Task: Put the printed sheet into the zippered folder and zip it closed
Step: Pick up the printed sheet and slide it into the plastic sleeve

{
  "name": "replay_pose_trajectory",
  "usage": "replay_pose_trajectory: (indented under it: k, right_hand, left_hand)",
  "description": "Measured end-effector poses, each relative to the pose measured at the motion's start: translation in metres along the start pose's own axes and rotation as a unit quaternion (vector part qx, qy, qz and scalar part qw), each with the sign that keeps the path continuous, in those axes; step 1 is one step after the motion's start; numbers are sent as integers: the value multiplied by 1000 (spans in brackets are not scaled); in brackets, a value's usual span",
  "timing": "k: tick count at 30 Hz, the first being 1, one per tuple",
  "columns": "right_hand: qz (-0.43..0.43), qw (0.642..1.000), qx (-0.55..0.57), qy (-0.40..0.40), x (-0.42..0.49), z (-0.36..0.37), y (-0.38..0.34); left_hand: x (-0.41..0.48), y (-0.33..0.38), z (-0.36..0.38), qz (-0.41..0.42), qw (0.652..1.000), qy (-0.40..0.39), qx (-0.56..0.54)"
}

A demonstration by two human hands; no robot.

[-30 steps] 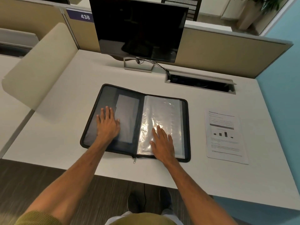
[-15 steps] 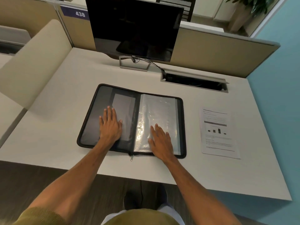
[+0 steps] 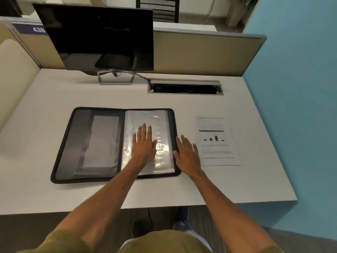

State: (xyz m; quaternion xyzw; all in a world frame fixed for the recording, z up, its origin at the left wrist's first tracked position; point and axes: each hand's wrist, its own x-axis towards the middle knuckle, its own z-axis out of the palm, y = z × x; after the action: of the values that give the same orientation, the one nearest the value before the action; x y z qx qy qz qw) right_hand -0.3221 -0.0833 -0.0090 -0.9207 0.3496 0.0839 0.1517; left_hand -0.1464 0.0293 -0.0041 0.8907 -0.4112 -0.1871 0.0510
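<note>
The black zippered folder lies open flat on the white desk, grey pockets on its left half, clear plastic sleeves on its right half. My left hand rests flat, fingers spread, on the clear sleeves. My right hand lies flat with fingers apart at the folder's right edge, partly on the desk. The printed sheet, white with text and a small bar chart, lies on the desk just right of my right hand, untouched.
A dark monitor on a metal stand sits at the back of the desk. An open cable hatch is behind the folder. Beige partitions bound the back and left; a blue wall is on the right.
My left hand moved from the folder's left half to the clear sleeves. My right hand slid right off the sleeves to the folder's right edge, closer to the sheet. The view shifted right.
</note>
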Motion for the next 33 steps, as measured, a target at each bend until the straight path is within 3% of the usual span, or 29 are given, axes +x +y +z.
replay_pose_trajectory:
  k: [14,21,25,33]
  right_hand:
    - [79,997,18,19,34,-51,183]
    - [172,982,64,38,46,-63,235]
    - [255,954,147,57,56,-66,245]
    - [335,883,322,70,77,-72,250]
  left_hand:
    - [62,181,34,22,997,-63,-45]
    - [85,224,41,-74,982,-70,-159]
    - [103,234,42,-135,957,-61,-250]
    - [117,249,45,-231,867,-80,-434]
